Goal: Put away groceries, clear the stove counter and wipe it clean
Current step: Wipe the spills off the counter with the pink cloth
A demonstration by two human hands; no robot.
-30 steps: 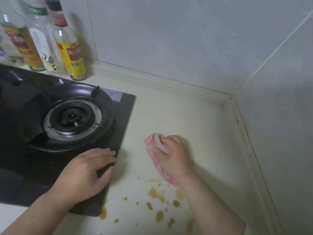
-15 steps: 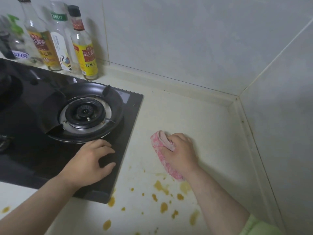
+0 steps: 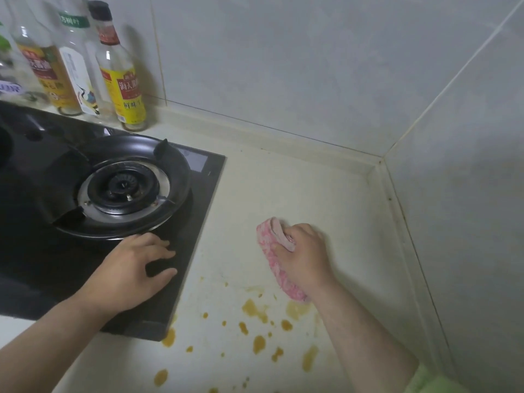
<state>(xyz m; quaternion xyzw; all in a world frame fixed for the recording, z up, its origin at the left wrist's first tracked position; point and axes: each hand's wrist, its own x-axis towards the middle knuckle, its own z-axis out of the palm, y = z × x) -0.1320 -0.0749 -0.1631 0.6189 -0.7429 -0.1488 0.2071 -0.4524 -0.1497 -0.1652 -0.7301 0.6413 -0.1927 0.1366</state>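
My right hand [image 3: 304, 256] grips a folded pink cloth [image 3: 269, 248] and presses it on the pale counter [image 3: 297, 188] to the right of the black gas stove [image 3: 195, 222]. Brown sauce spots [image 3: 255, 310] lie on the counter just in front of the cloth, toward me. My left hand [image 3: 133, 270] rests flat with spread fingers on the stove's glass top near its front right corner, in front of the burner [image 3: 123, 188].
Several sauce bottles, one with a yellow label [image 3: 124, 89], stand against the tiled back wall [image 3: 283, 66] behind the stove. A side wall [image 3: 467, 194] closes the counter on the right, forming a corner.
The view has shifted, bringing more bottles and more spots near the front edge into sight. Both hands have stayed about where they were on the stove and counter, the cloth still pressed down.
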